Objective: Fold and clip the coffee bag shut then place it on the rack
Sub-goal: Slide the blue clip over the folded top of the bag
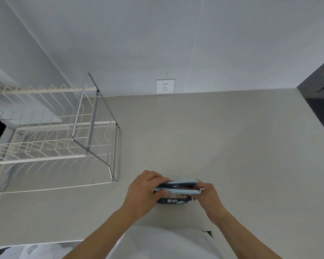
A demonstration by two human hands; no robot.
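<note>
Left hand (145,191) fingers curled over left end of clip (178,187), pinching it with bag top. Right hand (207,196) fingers closed on clip's right end, thumb under. Clip light blue, two bars slightly apart, straddling folded top of bag (173,199). Bag dark, printed, standing on counter (232,146) between both hands. Rack (64,128) well left, empty-looking, wire. Socket (165,86) on wall behind.

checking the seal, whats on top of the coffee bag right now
A light blue clip straddles the folded top of the dark coffee bag, its two arms apart at the right end. The left hand and right hand cover both ends, hiding the fold itself.
</note>
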